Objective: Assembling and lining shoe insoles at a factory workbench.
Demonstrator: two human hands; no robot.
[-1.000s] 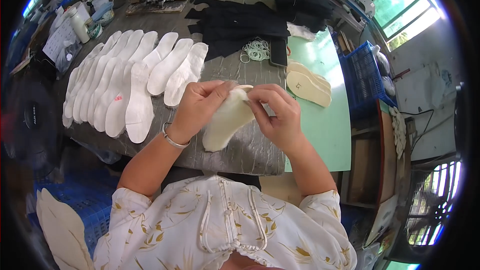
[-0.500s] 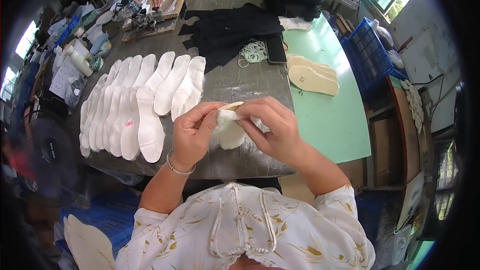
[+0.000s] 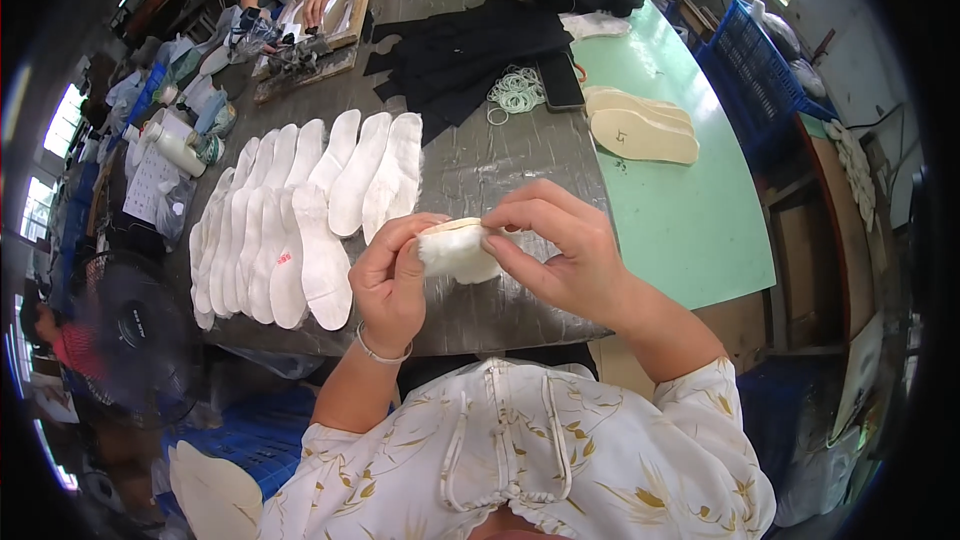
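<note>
Above the grey table (image 3: 500, 170), both hands (image 3: 390, 280) (image 3: 560, 250) pinch a fleecy white insole (image 3: 455, 252).

fleecy white insole (image 3: 455, 252), seemingly felt; matt grey cloth-covered table (image 3: 500, 165); smooth green tabletop (image 3: 690, 220).

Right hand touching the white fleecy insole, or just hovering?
Touching. The head view shows the right hand pinching the white fleecy insole at its upper edge, fingertips pressed into the fleece; the left hand grips its other end.
</note>
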